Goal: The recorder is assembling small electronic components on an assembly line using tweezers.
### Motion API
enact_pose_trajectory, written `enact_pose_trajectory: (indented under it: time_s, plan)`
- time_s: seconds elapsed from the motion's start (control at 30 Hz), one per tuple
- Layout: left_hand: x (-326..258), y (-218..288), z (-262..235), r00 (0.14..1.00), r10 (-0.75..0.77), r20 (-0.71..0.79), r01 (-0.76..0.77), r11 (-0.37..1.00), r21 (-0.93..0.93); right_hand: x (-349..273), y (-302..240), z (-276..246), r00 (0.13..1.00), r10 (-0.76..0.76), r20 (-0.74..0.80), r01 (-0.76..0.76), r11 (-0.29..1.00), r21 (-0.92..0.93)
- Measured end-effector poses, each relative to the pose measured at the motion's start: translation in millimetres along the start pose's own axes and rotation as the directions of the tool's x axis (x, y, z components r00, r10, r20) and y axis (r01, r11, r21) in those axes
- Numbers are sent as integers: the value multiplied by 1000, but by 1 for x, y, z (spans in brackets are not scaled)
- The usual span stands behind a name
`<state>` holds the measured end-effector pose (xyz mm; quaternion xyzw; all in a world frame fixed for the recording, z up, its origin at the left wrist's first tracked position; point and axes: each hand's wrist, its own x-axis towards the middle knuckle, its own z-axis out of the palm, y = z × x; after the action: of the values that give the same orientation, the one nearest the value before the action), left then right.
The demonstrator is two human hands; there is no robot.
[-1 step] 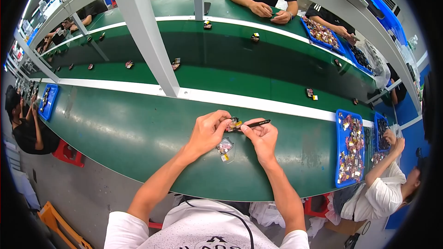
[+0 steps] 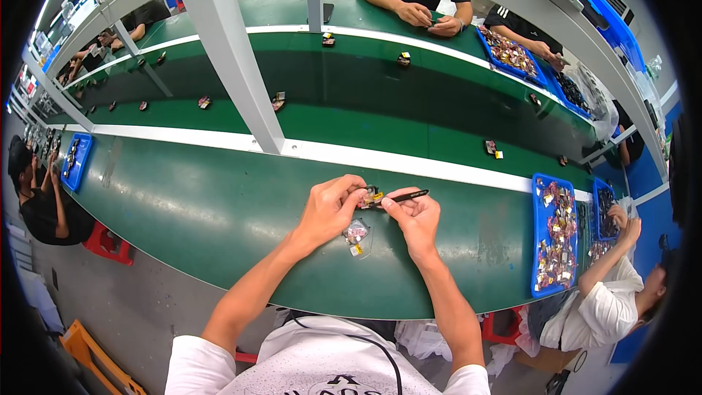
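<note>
Both hands meet over the green workbench [image 2: 219, 219]. My left hand [image 2: 330, 206] pinches a small black and yellow part [image 2: 371, 195] at its fingertips. My right hand [image 2: 414, 217] grips a thin black pen-like tool [image 2: 406, 195] whose tip touches that part. Just below the hands, a small clear bag [image 2: 357, 233] with tiny red and yellow pieces lies on the bench.
A blue tray [image 2: 542, 249] full of small parts sits to the right, where a seated person [image 2: 610, 300] reaches into another. A white post [image 2: 234, 66] rises ahead. Small parts ride the dark green belt [image 2: 351, 95]. Other people work across and at the far left.
</note>
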<state>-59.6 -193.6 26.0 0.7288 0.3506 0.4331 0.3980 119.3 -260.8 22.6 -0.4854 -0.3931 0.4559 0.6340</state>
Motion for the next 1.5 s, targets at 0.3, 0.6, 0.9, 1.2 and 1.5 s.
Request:
enact_pose_trajectory:
  time_s: [0.3,0.6,0.9,1.2,1.5]
  plan:
    - [1,2,-5,998,-29,50,36,990,-134,-2,-11,2,991,133,-4,-133,991,29]
    - [3,3,-11,944,-270,188,326,845,-425,-9,-5,9,964,-263,-26,255,952,-170]
    - [3,-2,-11,945,-238,226,323,796,-511,-14,-6,11,897,-442,2,408,827,-386]
    - [2,-2,-8,940,-251,231,339,758,-557,-13,-6,13,894,-446,-37,404,841,-361]
    - [3,1,-9,940,-264,218,341,773,-535,-14,-9,10,881,-471,37,437,782,-444]
